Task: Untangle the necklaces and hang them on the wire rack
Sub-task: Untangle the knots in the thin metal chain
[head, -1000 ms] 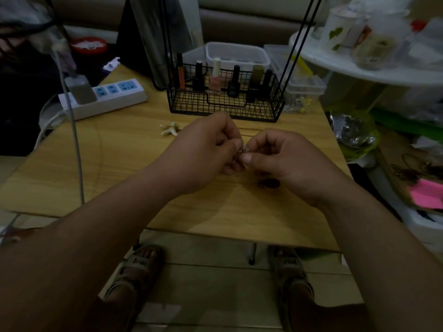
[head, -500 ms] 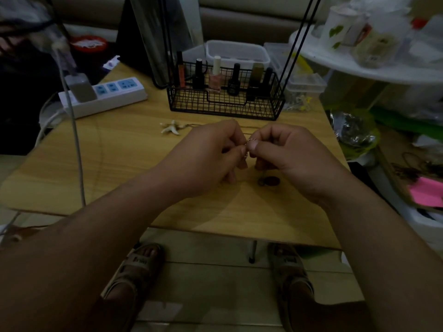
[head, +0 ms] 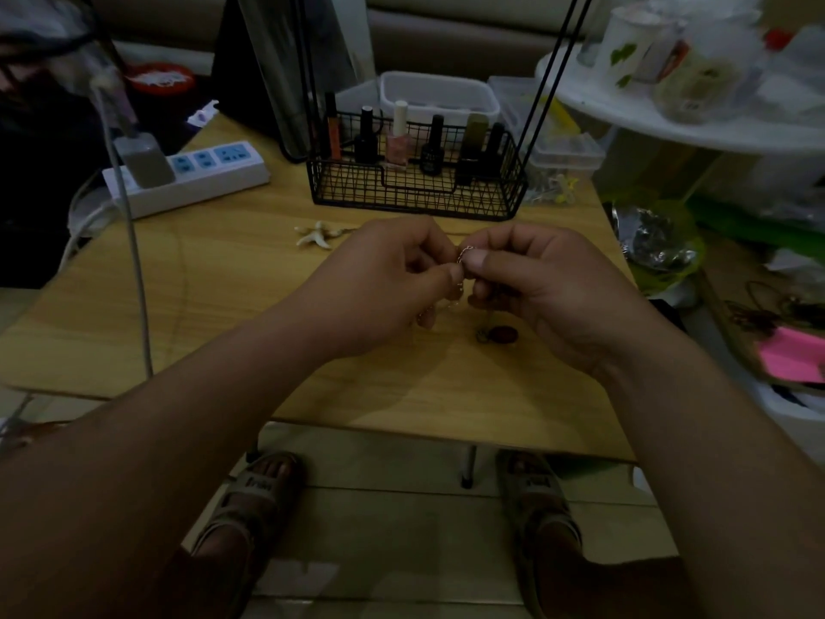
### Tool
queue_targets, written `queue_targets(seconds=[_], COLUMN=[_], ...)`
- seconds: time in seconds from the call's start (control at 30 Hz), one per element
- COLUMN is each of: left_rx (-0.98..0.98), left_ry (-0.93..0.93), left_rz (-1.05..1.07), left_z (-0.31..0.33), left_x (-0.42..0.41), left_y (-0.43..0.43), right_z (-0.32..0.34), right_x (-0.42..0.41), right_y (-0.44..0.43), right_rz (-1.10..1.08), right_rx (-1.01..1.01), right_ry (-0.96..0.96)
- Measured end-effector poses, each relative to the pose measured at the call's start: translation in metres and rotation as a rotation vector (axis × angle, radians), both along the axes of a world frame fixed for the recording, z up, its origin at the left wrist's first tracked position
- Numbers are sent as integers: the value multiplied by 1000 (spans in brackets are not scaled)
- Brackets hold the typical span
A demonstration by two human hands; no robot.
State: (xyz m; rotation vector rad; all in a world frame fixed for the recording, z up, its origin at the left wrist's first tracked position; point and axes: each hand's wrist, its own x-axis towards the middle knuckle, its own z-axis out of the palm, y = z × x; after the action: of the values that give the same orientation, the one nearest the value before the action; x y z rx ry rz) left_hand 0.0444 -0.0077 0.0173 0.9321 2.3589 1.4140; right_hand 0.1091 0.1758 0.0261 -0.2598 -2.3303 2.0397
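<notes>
Far left of the rack [head: 415,201], a power strip [head: 196,172] lies on the table [head: 214,314] with a grey plug in it. In front of the rack's left corner lies a pale starfish charm [head: 318,234]. The rack itself stands at the table's far edge and holds a row of small bottles [head: 397,140]. Directly in front of it, the 2 hands meet above the wood. The left hand [head: 379,283] has its fingers curled and pinches a thin chain [head: 465,251] between thumb and forefinger. The right hand [head: 549,288], just beside it, pinches the same chain, and the thumb tips almost touch. A short length of chain hangs between them. Nearer than the rack's right end, under the right hand, a red pendant [head: 503,335] lies on the table (whether it joins the held chain I cannot tell).
</notes>
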Motion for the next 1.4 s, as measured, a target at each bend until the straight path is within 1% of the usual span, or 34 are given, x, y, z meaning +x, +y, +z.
queue_targets(seconds=[0.13,0.3,0.4,0.5,0.63,0.7,0.97,1.07,1.13,1.23,1.3,1.4], left_rx=[41,175,230,192,22,-22,33,85,82,14,-34,7], left_ry=[-87,-261,-305,-262,-55,1,110,26,-29,-67,-76,-151], left_rz=[-14,-3,19,39,33,40,128,136,141,129,113,98], left_z=[4,9,8,6,3,1,-8,-4,0,2,0,0], left_x=[-1,-2,-1,0,2,3,4,0,-3,-4,-2,0], left_y=[-3,-4,-2,0,1,1,4,2,-1,-1,1,3], right_z=[0,1,3,4,6,7,3,4,4,-2,-6,-7], right_x=[1,0,1,2,3,3,3,0,0,-2,-4,-5], right_y=[1,2,2,-2,-5,-6,-6,-2,-1,-4,-8,-9], right_rz=[20,30,23,58,74,86,249,131,11,-145,-197,-189], right_rx=[-12,-78,-112,-127,-281,-294,-72,39,198,453,535,633], right_ry=[2,-15,-22,-78,-166,-185,-232,-174,-89,58,122,112])
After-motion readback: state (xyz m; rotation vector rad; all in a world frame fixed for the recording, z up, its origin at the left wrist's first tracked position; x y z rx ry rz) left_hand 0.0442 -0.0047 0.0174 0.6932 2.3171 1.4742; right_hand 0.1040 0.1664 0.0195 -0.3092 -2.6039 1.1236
